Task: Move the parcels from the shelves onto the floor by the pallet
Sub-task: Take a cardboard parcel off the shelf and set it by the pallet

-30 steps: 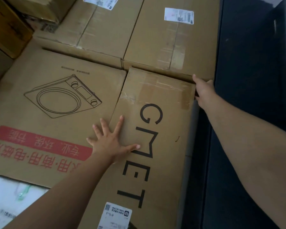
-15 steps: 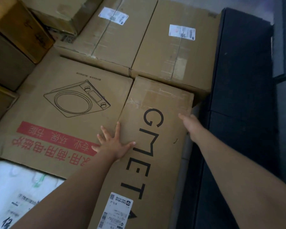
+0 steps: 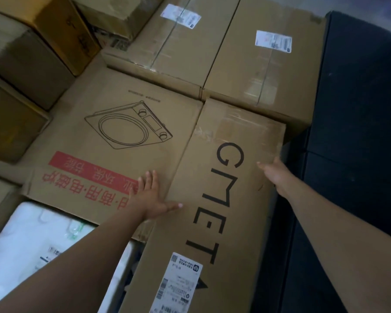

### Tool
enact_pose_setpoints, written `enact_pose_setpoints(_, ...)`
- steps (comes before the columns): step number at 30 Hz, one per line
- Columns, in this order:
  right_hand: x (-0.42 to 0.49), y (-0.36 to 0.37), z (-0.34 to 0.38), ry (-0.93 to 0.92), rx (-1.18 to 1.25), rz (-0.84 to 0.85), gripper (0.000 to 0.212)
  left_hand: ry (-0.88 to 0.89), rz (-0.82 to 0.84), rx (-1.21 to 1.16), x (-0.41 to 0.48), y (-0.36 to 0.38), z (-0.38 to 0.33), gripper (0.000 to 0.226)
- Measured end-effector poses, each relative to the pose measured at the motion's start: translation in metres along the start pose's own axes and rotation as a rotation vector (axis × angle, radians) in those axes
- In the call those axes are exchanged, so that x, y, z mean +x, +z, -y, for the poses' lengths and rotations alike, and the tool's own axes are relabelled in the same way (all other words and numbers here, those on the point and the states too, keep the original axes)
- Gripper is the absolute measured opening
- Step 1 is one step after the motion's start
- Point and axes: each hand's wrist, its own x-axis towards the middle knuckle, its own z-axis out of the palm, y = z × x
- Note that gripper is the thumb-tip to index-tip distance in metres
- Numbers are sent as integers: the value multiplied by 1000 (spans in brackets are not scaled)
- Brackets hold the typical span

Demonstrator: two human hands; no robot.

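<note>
Fingers [image 3: 148, 180] of the left hand [image 3: 152, 199] are spread flat, palm down, straddling the seam between the long GMET box [image 3: 215, 213] and the cooker-print box [image 3: 113, 141] beside it; gripping nothing. Right hand [image 3: 274, 173] lies on the GMET box's right edge, fingers extended, not curled around anything visible. GMET box lies flat among the other parcels, far end butted against a taped box [image 3: 264, 66], shipping label [image 3: 181, 283] near end. Dark pallet [image 3: 352, 136] just right of it. White bag [image 3: 32, 242] lower left.
</note>
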Motion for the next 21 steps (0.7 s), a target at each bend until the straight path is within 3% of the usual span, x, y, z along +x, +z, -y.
enact_pose_setpoints(3, -23, 14, 27, 11, -392, 59, 81, -17, -25, -84, -11, -18, 5, 114)
enact_pose_setpoints(6, -66, 49, 60, -114, -430, 301, 67, -65, -90, -169, -21, -45, 26, 102)
enact_pose_setpoints(10, -105, 132, 87, -349, -610, 372, 69, -103, -127, 97, -18, -72, 90, 99)
enact_pose_setpoints(13, -116, 211, 91, -441, -836, 333, 92, -187, -139, 257, -7, -82, 166, 118)
enact_pose_setpoints(16, -123, 281, 96, -337, -915, 343, 112, -234, -138, 350, 1, -90, 234, 133)
enact_pose_setpoints(21, -128, 345, 108, -109, -705, 247, 124, -195, -84, 333, 18, -99, 282, 138)
